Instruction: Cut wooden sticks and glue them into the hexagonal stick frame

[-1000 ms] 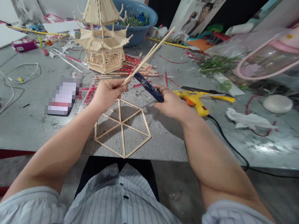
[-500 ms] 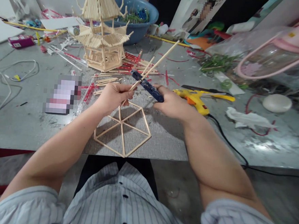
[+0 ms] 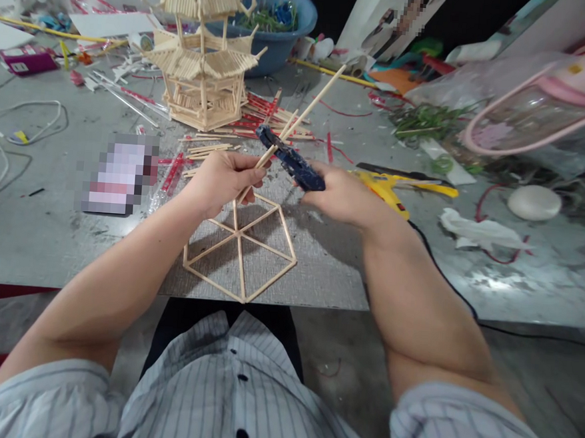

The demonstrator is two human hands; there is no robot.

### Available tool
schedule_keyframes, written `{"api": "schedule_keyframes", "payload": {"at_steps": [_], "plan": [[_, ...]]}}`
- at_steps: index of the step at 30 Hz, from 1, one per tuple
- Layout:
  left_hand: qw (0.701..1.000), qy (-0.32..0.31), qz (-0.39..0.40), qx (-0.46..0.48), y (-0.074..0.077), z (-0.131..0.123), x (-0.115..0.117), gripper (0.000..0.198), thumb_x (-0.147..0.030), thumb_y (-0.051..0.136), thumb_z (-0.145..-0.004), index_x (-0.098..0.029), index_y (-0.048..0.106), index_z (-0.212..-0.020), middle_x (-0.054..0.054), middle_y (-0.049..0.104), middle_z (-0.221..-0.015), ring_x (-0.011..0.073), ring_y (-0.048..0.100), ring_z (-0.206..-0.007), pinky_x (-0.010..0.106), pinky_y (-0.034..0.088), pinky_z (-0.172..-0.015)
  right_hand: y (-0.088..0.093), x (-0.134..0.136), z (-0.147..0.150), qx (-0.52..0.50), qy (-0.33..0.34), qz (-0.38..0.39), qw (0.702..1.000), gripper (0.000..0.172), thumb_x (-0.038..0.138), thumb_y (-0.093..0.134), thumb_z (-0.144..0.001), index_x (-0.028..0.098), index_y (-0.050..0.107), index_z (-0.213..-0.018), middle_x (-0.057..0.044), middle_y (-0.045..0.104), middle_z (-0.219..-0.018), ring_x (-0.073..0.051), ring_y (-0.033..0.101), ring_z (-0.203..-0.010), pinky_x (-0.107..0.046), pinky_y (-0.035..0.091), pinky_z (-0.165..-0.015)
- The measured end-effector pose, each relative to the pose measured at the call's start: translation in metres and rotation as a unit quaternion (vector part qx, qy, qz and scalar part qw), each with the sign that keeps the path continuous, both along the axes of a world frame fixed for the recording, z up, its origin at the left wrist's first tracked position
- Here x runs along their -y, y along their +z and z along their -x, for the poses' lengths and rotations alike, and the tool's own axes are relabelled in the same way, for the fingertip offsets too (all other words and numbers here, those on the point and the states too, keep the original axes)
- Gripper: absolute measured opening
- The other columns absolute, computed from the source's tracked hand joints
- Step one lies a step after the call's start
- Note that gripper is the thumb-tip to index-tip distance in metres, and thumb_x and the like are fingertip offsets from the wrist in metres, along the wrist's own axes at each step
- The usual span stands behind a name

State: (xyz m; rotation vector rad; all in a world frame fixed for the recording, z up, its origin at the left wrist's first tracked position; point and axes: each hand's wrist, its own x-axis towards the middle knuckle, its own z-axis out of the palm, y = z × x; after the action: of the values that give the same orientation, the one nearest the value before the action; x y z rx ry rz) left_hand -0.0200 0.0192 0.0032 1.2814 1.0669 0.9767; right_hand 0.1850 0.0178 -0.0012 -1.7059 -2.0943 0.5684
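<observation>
My left hand [image 3: 232, 178] is closed, pinching two thin wooden sticks [image 3: 313, 106], one longer than the other, that slant up to the right. In my right hand [image 3: 342, 192] is a worn dark blue hand tool [image 3: 296, 166]. Its far end lies across the sticks just beyond my left fingertips; whether it is a knife or a clipper I cannot tell. Below my hands a hexagonal stick frame [image 3: 239, 262] with spokes lies flat on the table, its far left edge partly hidden by my left hand.
A stick-built pagoda model [image 3: 202, 72] stands behind loose sticks [image 3: 210, 152]. To the right is a yellow glue gun [image 3: 387, 192] with a black cord. A phone [image 3: 118, 177] lies left, a blue basin [image 3: 279, 44] stands behind, and crumpled tissue [image 3: 476, 232] lies right.
The shorter stick's tip now shows less beyond the tool, nearer to it. The tool has turned slightly in my right hand. The whole view has shifted a little.
</observation>
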Motion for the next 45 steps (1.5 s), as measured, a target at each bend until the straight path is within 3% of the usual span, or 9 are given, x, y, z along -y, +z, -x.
{"api": "schedule_keyframes", "payload": {"at_steps": [8,15,30,37,45], "plan": [[1.000,0.022,-0.007,-0.018,-0.003,0.000,-0.002,0.014,-0.004,0.064,-0.082,-0.010,0.075,-0.085,-0.002,0.058,-0.055,0.0035,0.046,-0.036,0.018,0.040,-0.039,0.003,0.000,0.004,0.015,-0.014,0.013,1.000,0.017,0.018,0.060,-0.064,0.026,0.059,-0.080,-0.001,0.067,-0.075,-0.022,0.062,-0.070,-0.033,0.044,-0.061],[0.999,0.021,-0.024,-0.023,-0.003,-0.001,-0.003,0.013,-0.001,0.063,-0.081,-0.009,0.073,-0.081,-0.002,0.056,-0.055,0.0039,0.046,-0.035,0.020,0.039,-0.038,0.005,0.001,0.007,0.036,-0.024,0.021,0.999,0.019,0.015,0.060,-0.065,0.025,0.057,-0.081,-0.004,0.068,-0.082,-0.025,0.064,-0.078,-0.035,0.045,-0.067],[0.994,0.014,-0.077,-0.074,-0.008,0.002,-0.007,0.010,-0.007,0.063,-0.078,-0.009,0.073,-0.081,-0.002,0.053,-0.053,0.0058,0.047,-0.038,0.019,0.036,-0.039,-0.001,-0.002,0.004,0.054,-0.010,-0.006,0.998,0.020,0.020,0.060,-0.067,0.026,0.060,-0.085,-0.004,0.068,-0.080,-0.025,0.063,-0.077,-0.037,0.047,-0.067],[0.994,0.021,-0.076,-0.079,-0.009,0.001,-0.008,0.014,-0.007,0.064,-0.077,-0.012,0.068,-0.065,-0.004,0.052,-0.050,0.0047,0.047,-0.037,0.018,0.035,-0.038,-0.002,-0.002,0.008,0.055,-0.028,0.022,0.998,0.019,0.018,0.059,-0.066,0.025,0.058,-0.084,-0.005,0.065,-0.078,-0.025,0.061,-0.072,-0.036,0.045,-0.064],[0.990,0.017,-0.100,-0.096,-0.013,0.003,-0.010,0.014,-0.009,0.063,-0.077,-0.013,0.068,-0.065,-0.003,0.053,-0.051,0.0061,0.048,-0.037,0.020,0.035,-0.040,-0.007,-0.002,0.007,0.068,-0.036,-0.008,0.997,0.009,0.025,0.061,-0.067,0.026,0.059,-0.075,-0.003,0.064,-0.070,-0.023,0.059,-0.065,-0.036,0.043,-0.057]]}}
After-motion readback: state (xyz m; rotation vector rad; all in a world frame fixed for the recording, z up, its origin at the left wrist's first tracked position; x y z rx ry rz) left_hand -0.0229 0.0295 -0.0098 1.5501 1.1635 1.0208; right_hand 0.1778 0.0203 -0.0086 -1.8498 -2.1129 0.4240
